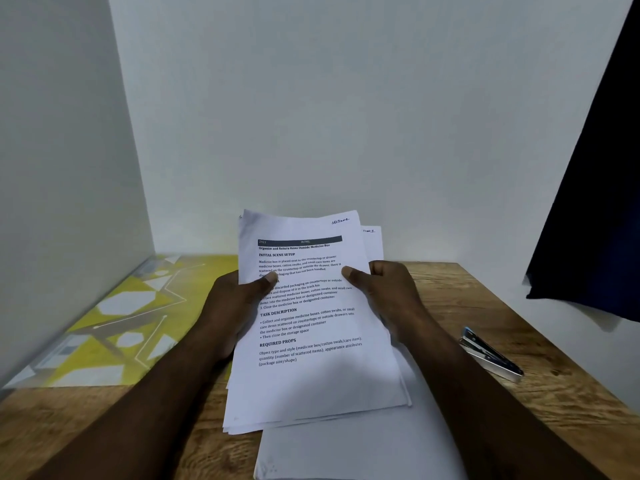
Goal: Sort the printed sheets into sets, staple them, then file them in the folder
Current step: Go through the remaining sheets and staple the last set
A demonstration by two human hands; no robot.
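While both hands held the sheets (304,323) above the desk's (485,299) middle, the left hand (228,306) pinched the stack's left edge, thumb on the top page, and the right hand (388,296) pinched the right edge likewise. A second pile (363,452) lay at the desk's near middle, the folder (114,323) on its left side, the stapler (491,353) on its right. The stack looked light, limp and prone to fanning; a hold at both long edges appeared best.
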